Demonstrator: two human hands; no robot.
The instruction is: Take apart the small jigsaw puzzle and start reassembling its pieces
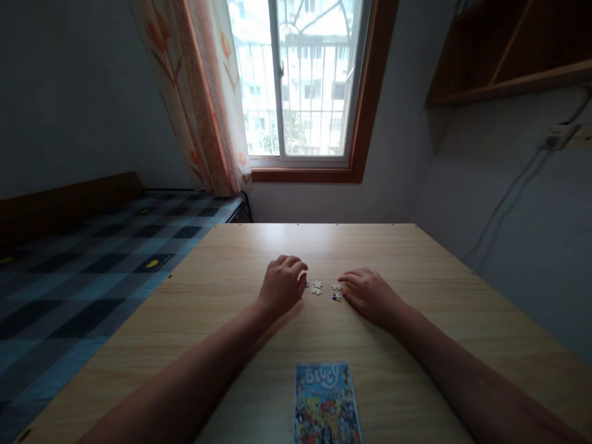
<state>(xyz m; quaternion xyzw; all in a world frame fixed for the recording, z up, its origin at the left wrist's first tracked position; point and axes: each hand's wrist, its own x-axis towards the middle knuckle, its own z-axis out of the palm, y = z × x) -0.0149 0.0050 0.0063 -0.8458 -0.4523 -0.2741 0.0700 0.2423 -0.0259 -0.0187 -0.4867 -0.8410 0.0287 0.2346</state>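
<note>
Several small jigsaw puzzle pieces lie on the wooden table between my hands. Two pale puzzle pieces sit close together in the middle. My left hand is just left of them, fingers curved and apart from the thumb. Part of a dark puzzle piece shows by its thumb; the hand hides the rest. My right hand rests low over the table with fingers stretched leftward. Its fingertips are at a pale puzzle piece; whether they touch it I cannot tell. A blue-and-white puzzle piece lies beside its thumb.
On the table, a colourful Bluey picture sheet or box lies nearest me. A checked bed stands along the left. Beyond the table are a curtain and a window. A wall shelf hangs at the right.
</note>
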